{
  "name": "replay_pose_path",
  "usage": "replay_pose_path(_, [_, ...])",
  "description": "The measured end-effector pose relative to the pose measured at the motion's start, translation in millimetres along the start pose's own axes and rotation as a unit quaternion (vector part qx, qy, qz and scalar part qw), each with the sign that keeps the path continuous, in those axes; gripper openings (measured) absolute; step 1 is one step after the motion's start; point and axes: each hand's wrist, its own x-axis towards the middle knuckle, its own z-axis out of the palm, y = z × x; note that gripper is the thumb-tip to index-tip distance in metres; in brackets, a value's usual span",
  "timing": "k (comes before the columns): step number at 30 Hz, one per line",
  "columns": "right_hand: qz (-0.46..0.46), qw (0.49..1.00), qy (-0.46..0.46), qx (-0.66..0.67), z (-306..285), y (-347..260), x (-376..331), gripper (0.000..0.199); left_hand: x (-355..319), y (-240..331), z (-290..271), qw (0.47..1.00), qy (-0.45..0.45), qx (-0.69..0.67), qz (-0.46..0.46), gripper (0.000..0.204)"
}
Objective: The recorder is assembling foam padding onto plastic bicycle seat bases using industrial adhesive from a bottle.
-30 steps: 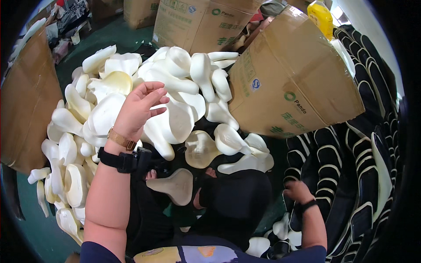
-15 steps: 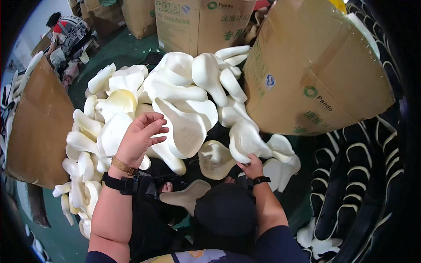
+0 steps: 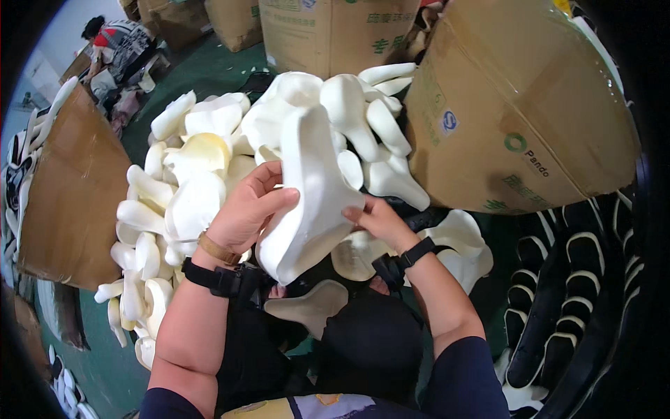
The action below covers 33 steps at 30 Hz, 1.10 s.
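A white moulded foam saddle pad is held up on edge in front of me, between both hands. My left hand grips its left edge, thumb on the near face and fingers partly hidden behind. On its right side, my right hand pinches the edge with the thumb in front. Behind it lies a heap of similar white pads, among them a yellowed one. A cream pad rests below my right hand, and a greyish one lies between my legs.
A tall cardboard box stands at the right of the heap, another at the left, and more behind. Rows of black, white-edged pieces lie at the right. A person sits bent over at the far left.
My right hand has lifted a white pad from the heap's right side to the middle. My left hand, held free above the heap before, now grips that pad too. The view has shifted slightly.
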Motion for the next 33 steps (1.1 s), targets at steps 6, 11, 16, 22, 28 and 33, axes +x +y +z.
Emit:
replay_pose_path(6, [0.002,0.995,0.004,0.101,47.5,28.6,6.1,0.033,-21.7,-5.9,-13.4,0.984,-0.006,0.177,0.019,0.096])
replay_pose_path(11, [0.013,0.996,0.035,0.079,63.5,19.4,15.5,0.031,-38.8,-6.7,-15.6,0.989,0.020,0.132,0.059,0.074])
replay_pose_path(16, [0.007,0.938,-0.003,-0.346,27.9,125.7,13.1,0.028,-39.8,18.2,-30.1,0.970,0.190,0.009,0.148,0.053])
replay_pose_path(22, [-0.002,0.956,-0.086,-0.282,58.5,128.7,12.7,0.025,-48.9,23.6,-54.8,0.941,0.250,-0.064,0.220,0.059])
replay_pose_path(28, [-0.087,0.963,0.062,-0.248,10.0,-31.7,-19.6,0.024,-52.5,37.1,-50.6,0.917,0.247,-0.156,0.270,0.059])
replay_pose_path(33, [-0.260,0.915,0.288,-0.109,-21.7,-163.0,-67.4,0.024,-56.8,37.0,-47.5,0.922,0.238,-0.060,0.300,0.062])
